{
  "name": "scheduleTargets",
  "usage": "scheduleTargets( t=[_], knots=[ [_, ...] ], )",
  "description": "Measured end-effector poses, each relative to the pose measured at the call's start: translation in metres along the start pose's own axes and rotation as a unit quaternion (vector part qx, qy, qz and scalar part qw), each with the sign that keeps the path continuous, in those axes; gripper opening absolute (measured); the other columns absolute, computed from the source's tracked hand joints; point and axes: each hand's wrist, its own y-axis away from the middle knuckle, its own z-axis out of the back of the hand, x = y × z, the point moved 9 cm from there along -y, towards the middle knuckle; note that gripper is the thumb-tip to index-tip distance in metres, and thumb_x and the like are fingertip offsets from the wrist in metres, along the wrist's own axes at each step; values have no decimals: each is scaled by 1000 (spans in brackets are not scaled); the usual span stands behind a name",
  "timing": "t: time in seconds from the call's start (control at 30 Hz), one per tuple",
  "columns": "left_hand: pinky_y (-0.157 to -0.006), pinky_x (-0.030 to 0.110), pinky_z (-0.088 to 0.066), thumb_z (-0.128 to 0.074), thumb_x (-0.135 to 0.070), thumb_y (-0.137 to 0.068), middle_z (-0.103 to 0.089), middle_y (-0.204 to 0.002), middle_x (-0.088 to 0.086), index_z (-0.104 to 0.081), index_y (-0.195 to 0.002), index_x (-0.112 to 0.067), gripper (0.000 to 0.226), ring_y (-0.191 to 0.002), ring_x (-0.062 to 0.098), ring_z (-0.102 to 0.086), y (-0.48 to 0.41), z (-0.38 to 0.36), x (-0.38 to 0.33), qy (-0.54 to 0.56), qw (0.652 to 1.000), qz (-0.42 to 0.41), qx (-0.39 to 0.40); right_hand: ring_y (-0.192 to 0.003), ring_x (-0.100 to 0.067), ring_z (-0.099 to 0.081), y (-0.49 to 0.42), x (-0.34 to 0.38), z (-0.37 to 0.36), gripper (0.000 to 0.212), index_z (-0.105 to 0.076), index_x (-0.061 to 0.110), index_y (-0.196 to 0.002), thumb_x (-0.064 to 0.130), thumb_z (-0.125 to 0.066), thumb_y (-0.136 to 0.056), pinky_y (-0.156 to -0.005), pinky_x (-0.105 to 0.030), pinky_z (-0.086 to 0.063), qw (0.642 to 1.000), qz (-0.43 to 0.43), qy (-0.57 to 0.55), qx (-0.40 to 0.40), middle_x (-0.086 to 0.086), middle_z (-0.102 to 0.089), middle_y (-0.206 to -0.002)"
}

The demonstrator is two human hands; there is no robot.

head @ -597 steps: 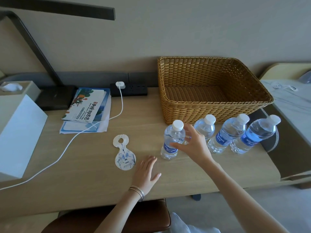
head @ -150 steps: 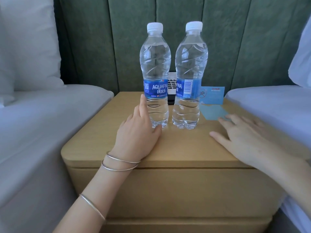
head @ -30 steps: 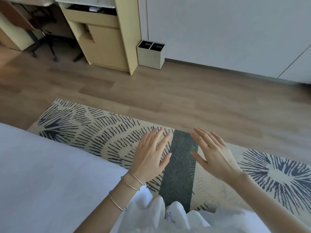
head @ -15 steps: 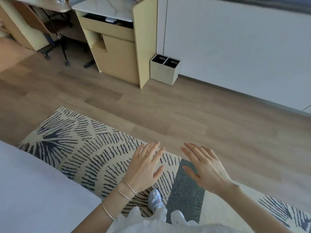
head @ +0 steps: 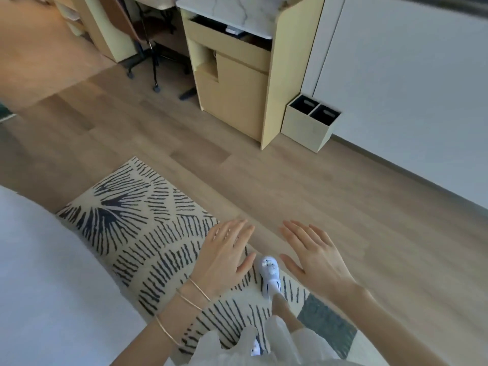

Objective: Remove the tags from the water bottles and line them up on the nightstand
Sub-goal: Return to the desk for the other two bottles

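Water bottles and nightstand: neither falls within the head view, so their position cannot be told from it.

Left hand (head: pixel 224 257): lower centre of the frame, palm down, fingers straight and lightly spread, holding nothing. Thin bangles (head: pixel 194 293) circle its wrist, with another further up the forearm.

Right hand (head: pixel 314 256): just beside the left, apart from it, palm down, fingers spread, likewise holding nothing (both hands hang in the air above the floor).

Between and below the hands, a white shoe (head: pixel 270 273) stands on a patterned rug (head: pixel 137 225), cream with dark radiating strokes. A white garment (head: pixel 277 344) shows at the bottom edge.

A white bed (head: pixel 47 286) fills the lower left, bordering the rug. Wood floor (head: pixel 264 180) runs across the middle of the frame.

Upper centre: a pale wooden cabinet (head: pixel 237 101) with a marble top (head: pixel 232 11). Just to its right, against the white wall (head: pixel 409 88), stands a two-compartment bin (head: pixel 309 125). To the cabinet's left, a chair base (head: pixel 155 62) on castors stands under a table.
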Motion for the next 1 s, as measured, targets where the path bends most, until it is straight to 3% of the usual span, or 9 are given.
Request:
scheduleTargets(
  t=[0.2,0.37,0.53,0.67,0.9,1.0],
  knots=[
    [-102,39,-39,-37,-45,-93,-55,-131,4,-53,-131,-14,51,-121,21,-49,-93,-4,74,-17,998,61,-9,-114,-22,-58,-122,-46,-7,47,-47,17,-126,46,-25,-96,-92,-39,-48,998,59,2,-1,-2,-59,-127],
    [-99,42,-41,-39,-45,-93,-54,-132,4,-50,-132,-14,51,-122,24,-50,-183,16,135,1,994,102,-32,-114,-22,-57,-244,-81,11,46,-47,16,-126,39,-43,-86,-90,-39,-49,995,98,-12,-8,-3,-58,-127],
    [-100,38,-38,-38,-46,-91,-56,-130,5,-53,-130,-15,52,-120,23,-52,-251,40,195,-33,989,137,-52,-114,-22,-57,-353,-99,14,53,-49,15,-126,48,-19,-96,-91,-39,-48,991,134,-8,-8,-3,-57,-128],
    [-100,42,-42,-35,-45,-93,-55,-132,6,-50,-132,-14,53,-122,25,-50,-277,46,249,-34,984,166,-46,-109,-23,-59,-418,-92,9,53,-44,16,-127,48,-14,-96,-89,-38,-48,987,156,-16,-16,-4,-58,-125],
    [-98,39,-38,-37,-44,-92,-57,-128,6,-51,-131,-13,52,-118,25,-52,-321,26,353,-35,984,172,-26,-111,-22,-58,-529,-75,-37,52,-45,16,-127,48,-17,-96,-88,-39,-50,985,166,-35,9,-5,-58,-126],
    [-96,40,-40,-38,-44,-91,-58,-127,7,-53,-130,-12,52,-116,26,-54,-345,31,411,-27,986,163,-25,-109,-23,-60,-588,-64,-46,46,-45,16,-127,44,-32,-93,-89,-38,-48,988,148,-36,2,-5,-59,-125]
  ],
)
